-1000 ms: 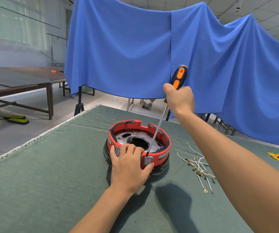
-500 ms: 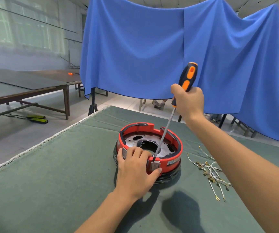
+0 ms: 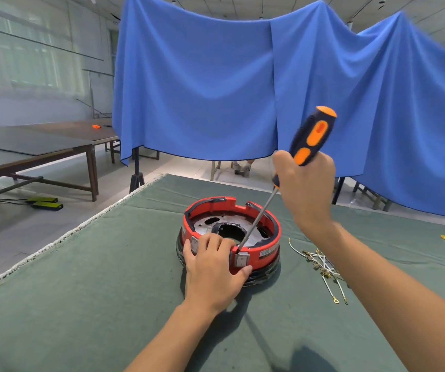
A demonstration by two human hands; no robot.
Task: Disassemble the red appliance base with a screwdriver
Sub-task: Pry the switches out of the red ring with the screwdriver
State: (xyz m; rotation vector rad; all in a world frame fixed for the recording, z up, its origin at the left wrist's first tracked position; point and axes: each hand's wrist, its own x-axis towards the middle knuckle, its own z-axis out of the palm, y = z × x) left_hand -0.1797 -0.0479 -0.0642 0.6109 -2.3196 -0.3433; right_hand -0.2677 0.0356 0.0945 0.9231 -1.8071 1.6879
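The red appliance base (image 3: 243, 237), a round plastic ring around a grey metal plate, is set on the green felt tabletop (image 3: 81, 291). Its near rim is gripped by the left hand (image 3: 213, 275). The screwdriver (image 3: 291, 167), orange-and-black handled with a thin steel shaft, is held tilted by the right hand (image 3: 306, 183), tip at the near rim. Loose wires (image 3: 320, 264) lie just right. Compared with 0.5 s ago, both grips are unchanged.

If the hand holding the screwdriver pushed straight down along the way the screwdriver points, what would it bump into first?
The right hand grips the screwdriver, which slants down toward the person. Its tip looks already at the near inner rim of the red appliance base, beside the left hand. So it would likely meet that rim first; depth is uncertain.
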